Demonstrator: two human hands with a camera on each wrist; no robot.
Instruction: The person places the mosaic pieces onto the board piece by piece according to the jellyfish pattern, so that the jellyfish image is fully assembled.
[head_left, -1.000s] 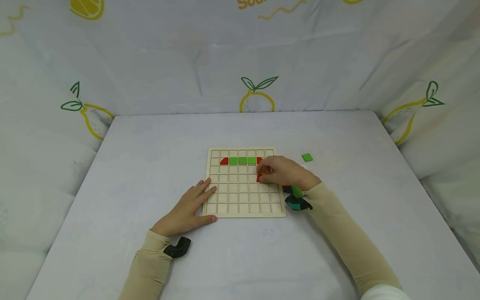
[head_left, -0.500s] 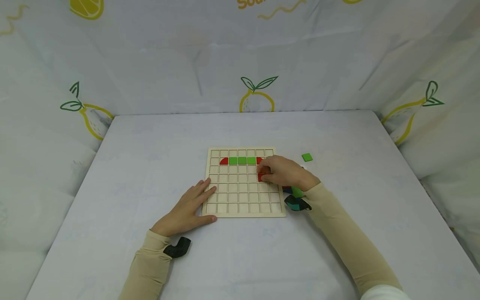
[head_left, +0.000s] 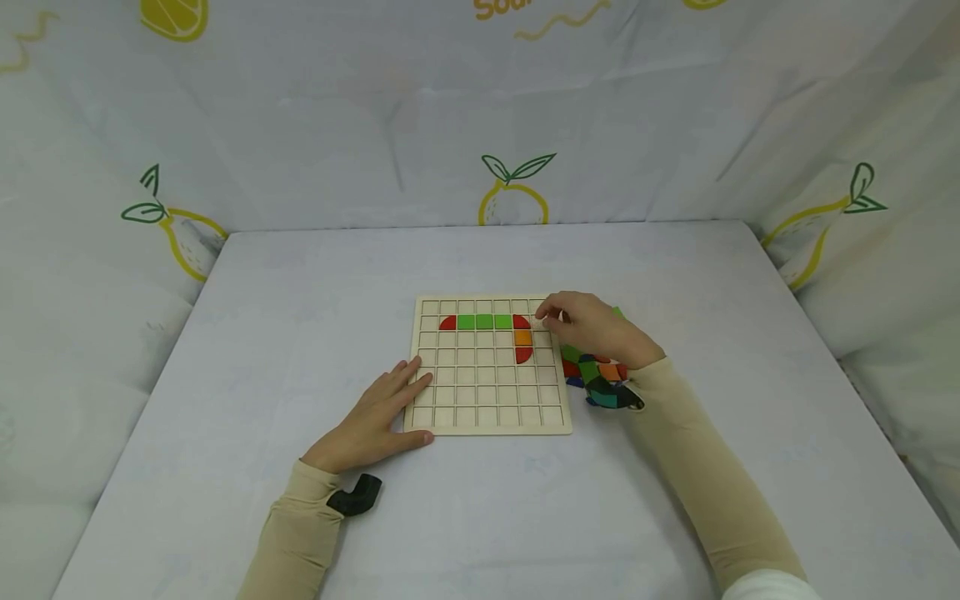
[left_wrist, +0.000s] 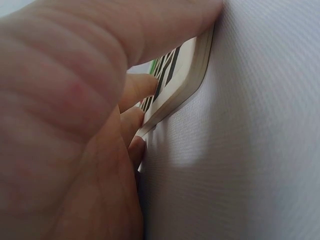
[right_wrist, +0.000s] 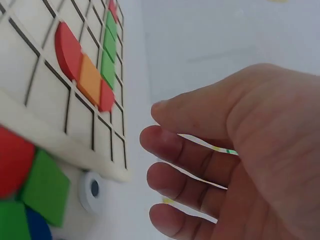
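A pale wooden grid board (head_left: 465, 398) lies on the table. My left hand (head_left: 367, 425) rests at its left edge with fingers spread; in the left wrist view the thumb (left_wrist: 165, 30) lies near the board's corner. Across an upper row run green square tiles (head_left: 484, 322) with a red rounded tile (head_left: 447, 322) at the left end. At the right end another red rounded tile (head_left: 521, 322) has an orange square (head_left: 522, 337) and a red rounded tile (head_left: 523, 356) below it. Over the board's upper right edge hovers my right hand (head_left: 592, 325), fingers loosely bent, holding nothing.
Right of the board lies a heap of coloured tiles (head_left: 611, 372), partly under my right wrist. A green tile (head_left: 618, 312) shows behind the right hand. In the right wrist view a white ring (right_wrist: 91, 191) sits beside the board's edge.
My right hand has let go of the tiles and moved right and away from me. The orange square and lower red tile are now uncovered. My left hand has stayed in place.
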